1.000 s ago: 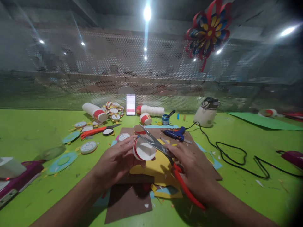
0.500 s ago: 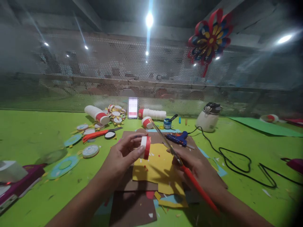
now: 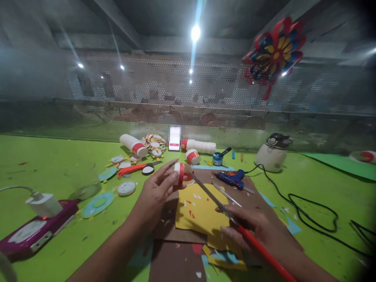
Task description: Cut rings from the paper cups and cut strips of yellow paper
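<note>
Scissors (image 3: 243,234) in my right hand (image 3: 258,221), fingers wrapped on the red handle; long axis runs near right to far left, tips pointing far left at the right edge of the cup piece (image 3: 181,175). Can't tell from my end if they touch, or if the blades are parted: grey metal, slim, seen almost edge-on. Cup piece is mid-scene by the far edge of the yellow sheet (image 3: 199,215), pinched between thumb and fingers of my left hand (image 3: 157,190). It's tipped sideways, axis roughly left-right; short, round, white on the left, red on the right.
</note>
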A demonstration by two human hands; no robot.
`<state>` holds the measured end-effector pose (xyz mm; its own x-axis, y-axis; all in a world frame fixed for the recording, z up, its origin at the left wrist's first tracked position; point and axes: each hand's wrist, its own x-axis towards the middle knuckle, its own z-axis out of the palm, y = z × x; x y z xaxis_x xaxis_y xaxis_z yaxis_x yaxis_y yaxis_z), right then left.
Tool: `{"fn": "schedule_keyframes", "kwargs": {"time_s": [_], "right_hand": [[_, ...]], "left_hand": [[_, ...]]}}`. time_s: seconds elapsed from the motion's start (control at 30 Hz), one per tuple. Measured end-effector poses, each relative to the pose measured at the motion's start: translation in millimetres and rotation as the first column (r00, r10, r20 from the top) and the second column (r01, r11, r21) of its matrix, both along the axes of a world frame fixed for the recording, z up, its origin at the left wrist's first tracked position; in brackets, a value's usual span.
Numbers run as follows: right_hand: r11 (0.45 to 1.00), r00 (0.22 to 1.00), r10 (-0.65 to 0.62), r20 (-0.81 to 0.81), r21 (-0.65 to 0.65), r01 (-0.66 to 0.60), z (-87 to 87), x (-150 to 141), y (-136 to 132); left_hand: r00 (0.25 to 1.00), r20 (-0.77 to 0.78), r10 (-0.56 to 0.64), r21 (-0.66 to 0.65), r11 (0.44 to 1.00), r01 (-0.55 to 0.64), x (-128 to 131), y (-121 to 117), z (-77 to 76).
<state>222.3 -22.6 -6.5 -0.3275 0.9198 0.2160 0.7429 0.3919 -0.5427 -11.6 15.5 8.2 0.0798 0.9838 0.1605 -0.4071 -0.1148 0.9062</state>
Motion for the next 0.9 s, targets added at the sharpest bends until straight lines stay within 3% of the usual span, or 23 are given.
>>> {"fn": "schedule_keyframes", "kwargs": {"time_s": [0.27, 0.47, 0.7, 0.9], "right_hand": [[0.996, 0.991, 0.047, -0.126, -0.064, -0.055, 4.7, 2.4, 0.9], [0.996, 0.975, 0.070, -0.213, -0.036, -0.079, 4.8, 0.2, -3.9], [0.999, 0.997, 0.040, -0.069, -0.027, -0.042, 2.3, 1.5, -5.3], [0.994, 0.988, 0.108, -0.114, -0.021, -0.111, -2.3, -0.5, -7.8]], "left_hand": [[0.998, -0.068, 0.002, -0.005, 1.000, -0.002, 4.7, -2.5, 2.0], [0.985, -0.135, 0.105, 0.126, 0.988, -0.088, 8.4, -3.1, 1.9], [0.987, -0.129, 0.097, 0.136, 0.988, -0.079, 12.0, -7.9, 3.1], [0.996, -0.086, 0.017, 0.074, 0.997, -0.011, 11.3, -3.8, -3.6]]}}
